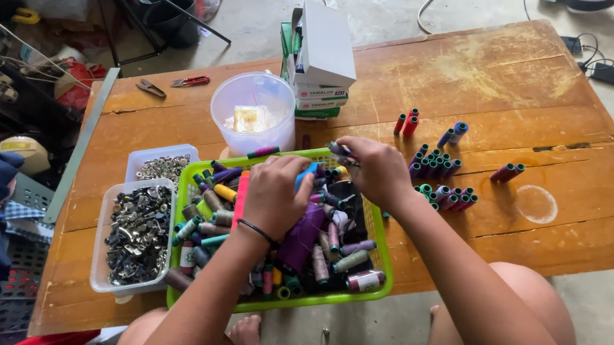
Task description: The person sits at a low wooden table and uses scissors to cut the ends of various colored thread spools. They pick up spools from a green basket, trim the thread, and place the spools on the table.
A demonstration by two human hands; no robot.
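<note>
A lime-green plastic basket [380, 268] full of mixed thread spools sits at the near edge of a low wooden table [528, 89]. My left hand [272, 195], with a black band at the wrist, is down among the spools and closes on a blue spool [307, 174]. My right hand [374, 170] reaches over the basket's far rim and pinches a small dark spool [340, 150]. To the right of the basket, sorted spools stand upright in clusters: teal ones [439, 180], red ones [407, 122] and a maroon pair [508, 171].
Two clear tubs of metal fasteners [135, 232] stand left of the basket. A round translucent container [252, 112] and stacked small boxes [320, 60] sit behind it. Snips [150, 88], red-handled cutters [192, 81] and a metal ruler [82, 145] lie at the table's left. My bare knees are below.
</note>
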